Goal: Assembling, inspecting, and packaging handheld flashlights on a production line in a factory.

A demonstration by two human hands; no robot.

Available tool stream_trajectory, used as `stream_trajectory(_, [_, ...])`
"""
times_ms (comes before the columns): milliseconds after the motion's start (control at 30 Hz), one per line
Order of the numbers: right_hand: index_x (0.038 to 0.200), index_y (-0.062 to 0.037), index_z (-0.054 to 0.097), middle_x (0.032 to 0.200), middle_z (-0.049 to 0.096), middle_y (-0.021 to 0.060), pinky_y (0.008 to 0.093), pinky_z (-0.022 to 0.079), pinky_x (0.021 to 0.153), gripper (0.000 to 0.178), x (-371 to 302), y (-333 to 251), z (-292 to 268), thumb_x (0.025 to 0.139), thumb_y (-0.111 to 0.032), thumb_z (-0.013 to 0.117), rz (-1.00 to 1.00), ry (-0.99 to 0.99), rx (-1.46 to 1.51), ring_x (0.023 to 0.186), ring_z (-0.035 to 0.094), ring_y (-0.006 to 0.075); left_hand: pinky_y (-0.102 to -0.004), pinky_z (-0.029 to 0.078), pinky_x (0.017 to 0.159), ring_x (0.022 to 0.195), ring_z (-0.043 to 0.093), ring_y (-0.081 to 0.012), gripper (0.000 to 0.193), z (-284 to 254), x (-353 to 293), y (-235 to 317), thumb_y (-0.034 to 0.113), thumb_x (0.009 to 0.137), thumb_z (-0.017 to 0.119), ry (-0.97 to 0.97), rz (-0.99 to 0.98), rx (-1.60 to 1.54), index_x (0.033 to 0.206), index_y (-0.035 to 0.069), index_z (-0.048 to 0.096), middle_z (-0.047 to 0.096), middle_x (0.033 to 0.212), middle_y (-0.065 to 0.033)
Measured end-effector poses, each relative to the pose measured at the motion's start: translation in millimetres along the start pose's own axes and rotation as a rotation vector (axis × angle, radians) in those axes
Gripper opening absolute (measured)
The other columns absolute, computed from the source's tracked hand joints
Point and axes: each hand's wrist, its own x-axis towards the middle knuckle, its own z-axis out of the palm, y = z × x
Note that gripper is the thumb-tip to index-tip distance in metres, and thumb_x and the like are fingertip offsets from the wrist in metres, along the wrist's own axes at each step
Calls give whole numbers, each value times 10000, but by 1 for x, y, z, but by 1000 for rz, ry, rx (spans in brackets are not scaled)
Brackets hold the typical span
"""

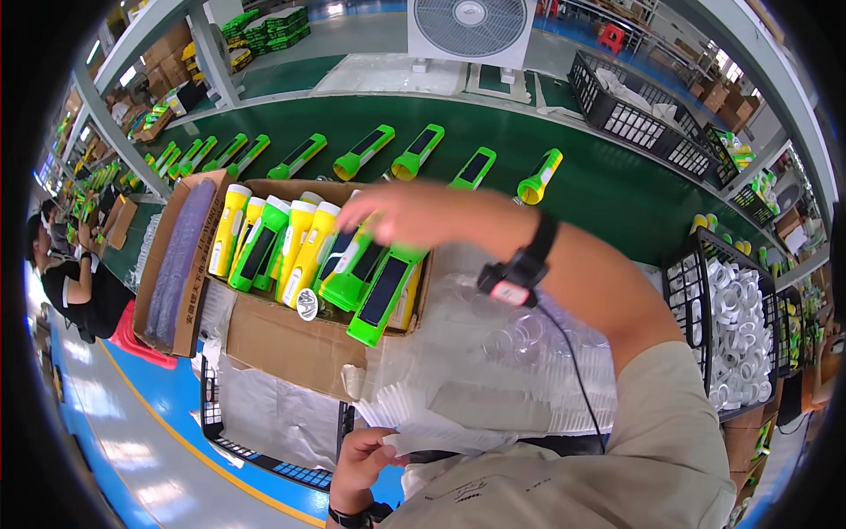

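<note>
Green and yellow flashlights [306,256] stand packed in an open cardboard box [291,353] left of centre. One green flashlight [382,295] with a dark panel leans over the box's near right corner. My right hand [401,214], smeared by motion, is over the right part of the box, close to the flashlight tops; whether it grips one I cannot make out. Low in the view, my left hand [364,458] is closed in a pinch on the edge of a translucent white sheet [441,445] in front of my body. Its other fingers are curled.
Beyond the box, a green conveyor belt [352,119] carries spaced flashlights. Clear round lenses [520,335] lie on plastic to the right. A black crate [696,300] holds white rings [738,326]. A fan [470,26] stands across the belt. Another person [75,282] sits at far left.
</note>
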Motion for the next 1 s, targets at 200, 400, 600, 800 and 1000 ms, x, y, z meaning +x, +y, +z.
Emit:
stream_trajectory(200, [1317,-222,410,1424,327,71,580,285,1016,638,-173,123,-102,742,8,561,863,-132,-1011,1316,307,294,-264,497,628,702,615,-144,187,-5,2,3,92,860,559,-13,107,-175,943,-70,601,631,757,-95])
stream_trajectory(400, [1215,-105,474,1181,519,91,448,358,996,550,-175,96,-99,697,-94,656,736,-91,-1068,1184,458,279,-246,487,618,719,605,-121,169,-2,13,12,77,874,569,-125,37,-151,994,-37,604,607,752,-53])
stream_trajectory(600, [1219,-94,499,1053,523,114,361,396,896,623,3,-31,-36,642,-134,728,0,-67,-656,1047,489,276,-206,427,598,669,535,-69,113,4,4,16,61,878,558,-118,-70,-69,798,-19,554,550,694,-5])
stream_trajectory(800, [1251,-137,510,1074,551,84,432,320,989,593,75,-15,23,693,-198,701,-40,-321,-745,1085,490,280,-221,384,592,652,479,-67,183,14,-3,26,105,867,574,-93,17,50,726,-8,544,540,664,-15])
stream_trajectory(1000, [1102,-53,548,1148,546,136,417,351,1007,415,34,23,-44,693,17,561,-125,158,-420,1126,493,302,-218,454,634,701,557,-72,136,-9,-10,10,73,873,558,-67,6,-80,916,-46,606,614,769,-29])
